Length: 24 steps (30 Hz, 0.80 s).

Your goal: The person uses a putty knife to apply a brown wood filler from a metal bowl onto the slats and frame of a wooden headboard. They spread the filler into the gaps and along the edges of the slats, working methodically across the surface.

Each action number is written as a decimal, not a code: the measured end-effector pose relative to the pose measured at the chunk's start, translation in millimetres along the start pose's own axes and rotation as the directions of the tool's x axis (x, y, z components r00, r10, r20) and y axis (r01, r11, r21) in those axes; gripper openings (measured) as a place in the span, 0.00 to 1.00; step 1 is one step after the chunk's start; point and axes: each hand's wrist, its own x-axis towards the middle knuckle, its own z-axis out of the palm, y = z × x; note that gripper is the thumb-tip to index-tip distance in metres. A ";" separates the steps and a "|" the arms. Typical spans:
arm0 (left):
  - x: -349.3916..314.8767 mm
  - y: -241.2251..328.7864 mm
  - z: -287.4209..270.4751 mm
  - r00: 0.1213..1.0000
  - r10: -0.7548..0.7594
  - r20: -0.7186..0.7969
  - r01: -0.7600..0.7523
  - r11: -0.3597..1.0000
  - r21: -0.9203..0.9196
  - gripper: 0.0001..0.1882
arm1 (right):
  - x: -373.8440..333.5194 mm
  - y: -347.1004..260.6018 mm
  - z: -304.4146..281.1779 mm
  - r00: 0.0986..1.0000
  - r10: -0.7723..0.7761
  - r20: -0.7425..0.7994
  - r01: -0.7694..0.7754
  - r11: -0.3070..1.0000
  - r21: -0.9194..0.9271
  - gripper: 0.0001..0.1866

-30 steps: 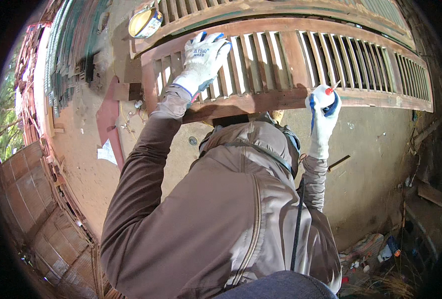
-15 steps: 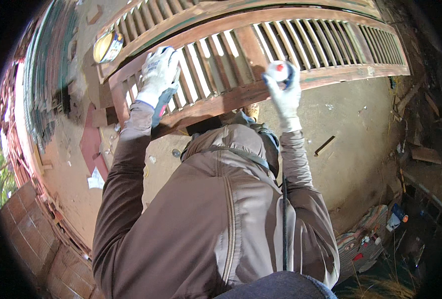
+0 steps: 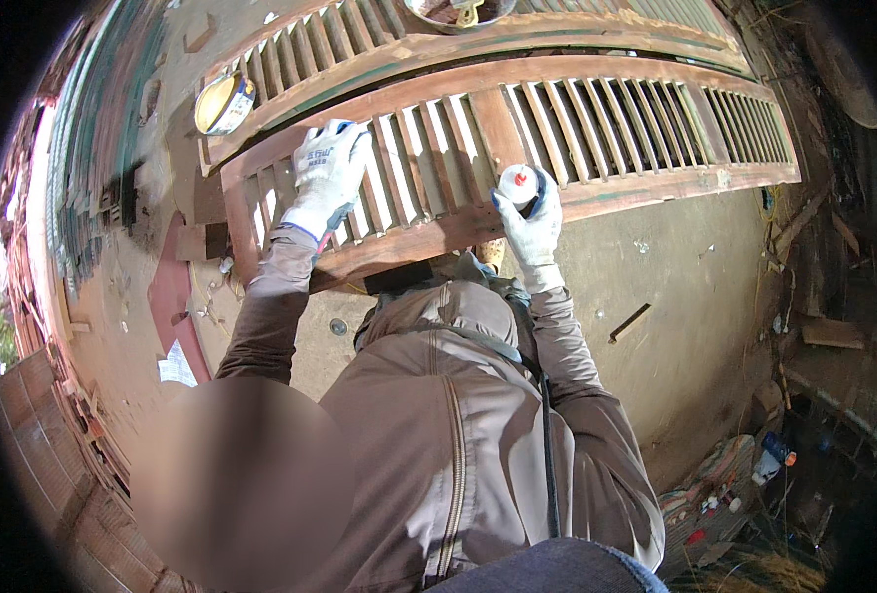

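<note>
A long wooden panel with slats point(image 3: 493, 124) lies across in front of me. My left hand point(image 3: 330, 178), in a white and blue work glove, rests over the slats at its left end with fingers curled. Under that palm and wrist shows part of a grey-blue thing with a pink edge point(image 3: 332, 219); its kind is hidden. At the panel's near rail, my right hand point(image 3: 532, 225), gloved alike, grips a white bottle point(image 3: 517, 186) by its sides. The bottle has a round top with a small red tip facing up.
Behind lies a second slatted panel point(image 3: 315, 84), bearing a metal bowl point(image 3: 458, 18) with a brush in it. A yellowish tub point(image 3: 223, 104) stands at its left end. Long stacked strips point(image 3: 97, 148) are at far left. A short stick point(image 3: 629, 322) lies on the floor.
The view has shifted, bringing the bowl and brush into sight. My right hand has moved left along the near rail with the bottle. The left hand remains over the slats.
</note>
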 end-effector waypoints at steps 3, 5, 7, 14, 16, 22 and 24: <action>2.1 5.8 -2.4 1.000 0.006 -0.010 -0.006 1.000 0.000 0.15 | -2.4 -6.8 -2.4 1.000 0.001 -0.011 -0.001 0.999 -0.036 0.35; -0.3 10.5 -8.9 0.999 0.003 -0.035 -0.004 1.000 -0.015 0.15 | -1.7 -5.3 -3.8 1.000 0.018 0.022 -0.017 0.998 -0.065 0.33; -0.8 11.9 -9.1 0.996 0.032 -0.089 -0.033 0.999 -0.014 0.16 | -1.6 -3.5 1.8 0.998 -0.016 -0.053 0.013 0.998 -0.067 0.34; 1.9 7.1 -0.9 0.998 0.038 -0.056 -0.038 0.999 0.003 0.15 | 0.8 9.7 2.3 1.000 -0.001 -0.008 -0.001 0.982 -0.189 0.39; 3.1 11.2 -9.8 1.000 0.013 -0.029 -0.013 1.000 0.003 0.14 | -0.7 9.3 6.1 1.000 0.003 -0.006 -0.004 0.983 -0.183 0.39; 4.4 24.3 -29.9 0.991 -0.130 -0.039 0.126 0.987 -0.103 0.12 | -0.2 1.4 5.8 1.000 -0.010 -0.011 0.009 0.997 -0.083 0.36; 6.2 27.3 -33.4 0.987 -0.163 -0.002 0.162 0.984 -0.072 0.12 | -0.9 20.6 9.7 0.995 -0.095 -0.040 0.092 0.993 -0.072 0.37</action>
